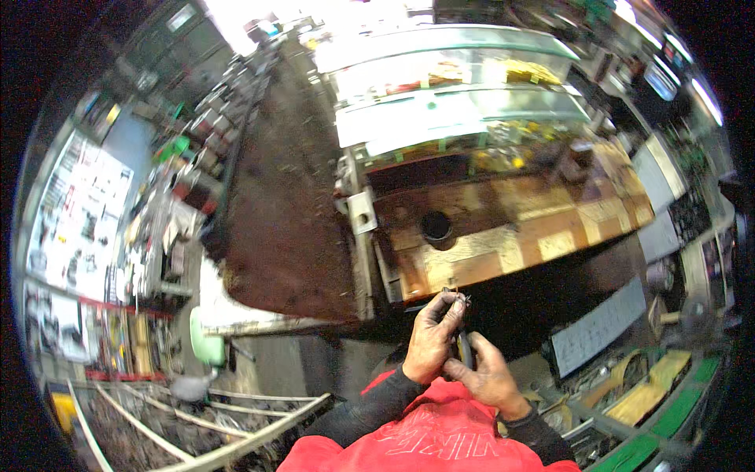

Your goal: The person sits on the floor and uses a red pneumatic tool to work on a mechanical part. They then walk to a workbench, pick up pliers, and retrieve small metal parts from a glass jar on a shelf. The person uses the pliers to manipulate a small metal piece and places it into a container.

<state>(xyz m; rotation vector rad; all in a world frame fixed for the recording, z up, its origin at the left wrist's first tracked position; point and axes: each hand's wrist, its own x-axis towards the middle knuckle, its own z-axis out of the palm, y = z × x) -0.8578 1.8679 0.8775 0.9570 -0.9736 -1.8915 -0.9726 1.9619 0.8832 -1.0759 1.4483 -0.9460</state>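
My left hand (429,340) is closed in a pinch in front of my red top, at the near edge of the wooden bench. A small metal piece (467,300) sticks out at its fingertips, too small to name. Just right of it and lower, my right hand (489,377) is wrapped round a dark tool with a curved grey handle (466,351). Most of that tool is hidden by my fingers, so its kind does not show. Both hands are close together in the air, and the tool runs up toward the left fingers.
Ahead stands a wooden bench (543,246) with a round black cup (436,226) and a glass-fronted shelf (464,102) behind. A large brown table (287,197) lies to the left, beside a pale green chair (206,337). Metal rails (259,433) are at lower left, a green-edged rack (684,409) at lower right.
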